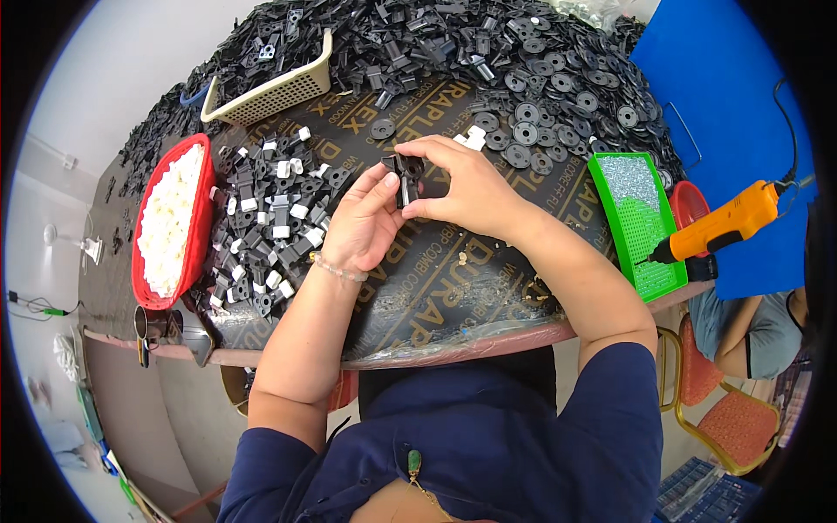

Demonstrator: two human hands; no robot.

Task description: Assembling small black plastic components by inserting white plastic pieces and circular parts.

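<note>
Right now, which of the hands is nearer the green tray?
Right. The right hand is to the left of the green tray; the left hand is farther left.

Between your left grip [370, 222] and right grip [471, 187], you have open worktop [427, 292] running back toward your body. Left of the left grip, white-capped black pieces [281, 232] crowd your way, with a red basket [202, 209] behind them. Beyond both grips, a high heap of black parts [392, 52] walls you off; well right, a green tray [658, 277] and orange power screwdriver [719, 227] obstruct you.
</note>
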